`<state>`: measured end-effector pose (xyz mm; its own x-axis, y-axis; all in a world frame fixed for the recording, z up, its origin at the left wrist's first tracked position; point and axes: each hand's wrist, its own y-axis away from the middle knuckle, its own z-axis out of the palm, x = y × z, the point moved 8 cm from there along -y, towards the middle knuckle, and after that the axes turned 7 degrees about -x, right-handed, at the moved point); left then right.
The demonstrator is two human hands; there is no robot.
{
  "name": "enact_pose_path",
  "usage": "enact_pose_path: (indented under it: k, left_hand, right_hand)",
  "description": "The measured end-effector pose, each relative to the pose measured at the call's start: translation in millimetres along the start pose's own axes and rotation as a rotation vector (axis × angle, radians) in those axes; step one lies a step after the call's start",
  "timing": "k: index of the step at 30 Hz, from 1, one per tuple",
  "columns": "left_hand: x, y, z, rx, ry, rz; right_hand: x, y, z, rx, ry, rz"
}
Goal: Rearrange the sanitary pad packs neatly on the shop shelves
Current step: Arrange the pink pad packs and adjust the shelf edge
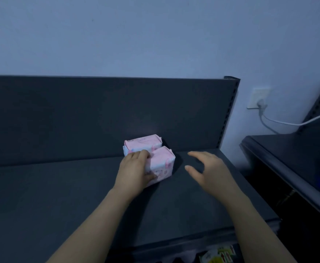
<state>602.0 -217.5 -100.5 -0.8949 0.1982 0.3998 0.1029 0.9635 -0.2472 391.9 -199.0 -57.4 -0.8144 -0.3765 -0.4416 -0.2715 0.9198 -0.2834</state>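
Observation:
Two pink sanitary pad packs stand on the dark top shelf (60,196). The rear pack (143,142) sits against the shelf's back panel. The front pack (162,164) touches it and is turned at an angle. My left hand (134,171) grips the front pack, fingers curled over its top left edge and thumb on its near side. My right hand (206,169) hovers to the right of the packs, fingers spread and relaxed, holding nothing and apart from the front pack.
The shelf's back panel (98,114) rises behind the packs, with a slotted upright (229,111) at its right end. A second dark shelf unit (288,158) stands to the right. A wall socket (257,97) with a white cable is behind. Colourful packets (219,254) show below the shelf edge.

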Motion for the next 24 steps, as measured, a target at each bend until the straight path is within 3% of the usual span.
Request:
enact_pose_path:
  k: [6,13,19,24]
  left_hand:
    - [-33.4,28.5,-52.0,0.158,0.238,-0.201]
    - [-84.3,67.6,-110.6,0.384,0.219,-0.383]
    - [-115.4,90.7,-121.7,0.454,0.21,-0.489]
    - [-123.6,96.4,-119.2,0.451,0.223,-0.494]
  right_hand:
    - [-6.8,-51.0,20.2,-0.108,-0.023,-0.09]
    - [-50.9,-100.6,71.9,-0.24,0.093,-0.244]
    - [-61.3,-133.9,120.0,-0.372,0.21,-0.27]
    - [-56.3,-138.2,124.0,-0.253,0.184,-0.251]
